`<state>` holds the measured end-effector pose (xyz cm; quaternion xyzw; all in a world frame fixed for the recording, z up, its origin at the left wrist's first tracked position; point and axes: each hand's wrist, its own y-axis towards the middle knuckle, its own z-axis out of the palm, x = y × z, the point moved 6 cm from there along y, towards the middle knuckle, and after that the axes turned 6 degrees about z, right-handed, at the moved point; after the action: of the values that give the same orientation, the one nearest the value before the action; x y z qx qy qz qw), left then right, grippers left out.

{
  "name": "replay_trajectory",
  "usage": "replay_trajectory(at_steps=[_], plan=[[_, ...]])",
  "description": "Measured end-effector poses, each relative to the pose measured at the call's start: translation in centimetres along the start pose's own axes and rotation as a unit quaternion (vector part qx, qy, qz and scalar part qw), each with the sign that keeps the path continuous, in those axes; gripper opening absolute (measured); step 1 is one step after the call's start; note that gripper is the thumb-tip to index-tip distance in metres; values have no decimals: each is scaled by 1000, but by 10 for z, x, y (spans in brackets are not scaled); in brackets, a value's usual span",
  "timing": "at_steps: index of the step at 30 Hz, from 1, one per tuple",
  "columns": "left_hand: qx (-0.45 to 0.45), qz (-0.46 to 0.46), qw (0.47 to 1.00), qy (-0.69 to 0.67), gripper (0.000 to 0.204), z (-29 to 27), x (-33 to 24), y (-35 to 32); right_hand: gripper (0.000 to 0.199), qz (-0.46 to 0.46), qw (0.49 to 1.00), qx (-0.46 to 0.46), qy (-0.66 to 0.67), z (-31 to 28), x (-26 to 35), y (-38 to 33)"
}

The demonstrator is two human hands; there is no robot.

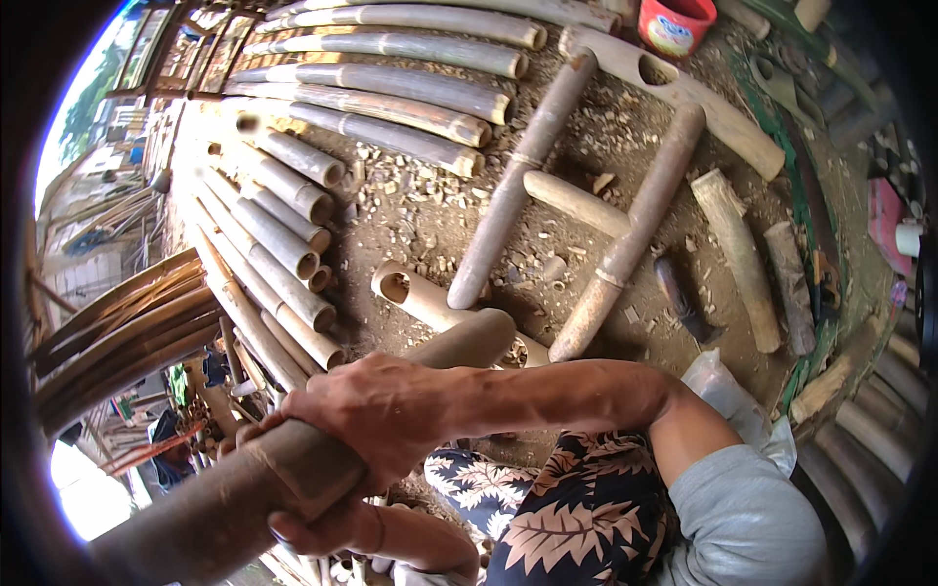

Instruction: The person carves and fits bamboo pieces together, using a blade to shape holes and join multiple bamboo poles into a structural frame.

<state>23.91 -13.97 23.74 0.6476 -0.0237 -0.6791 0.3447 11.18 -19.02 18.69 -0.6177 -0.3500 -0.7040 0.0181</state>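
Both of my hands are closed around a thick brown bamboo pole that slants from the lower left up toward the middle. My right hand wraps over its top beside a node. Lower down, my left hand grips the underside, its thumb showing along the pole. Beyond the pole's far end lies a pale bamboo piece with holes cut in it, partly hidden. Two brown bamboo poles lie on the ground, joined by a short crosspiece. Their far ends meet another holed bamboo piece.
Cut bamboo poles lie in rows at the back and left. A dark tool, two short logs and a clear plastic bag are to the right. A red bucket stands at the back. Chips litter the dirt floor.
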Motion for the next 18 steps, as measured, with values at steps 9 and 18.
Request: replay_trajectory(at_steps=[9,18], plan=[[214,-247,936,-134,84,69,74,-55,85,238,836,-180,-461,-71,-3,-296],[154,-528,823,-139,48,105,217,-187,92,530,729,-218,-375,-41,38,-403]])
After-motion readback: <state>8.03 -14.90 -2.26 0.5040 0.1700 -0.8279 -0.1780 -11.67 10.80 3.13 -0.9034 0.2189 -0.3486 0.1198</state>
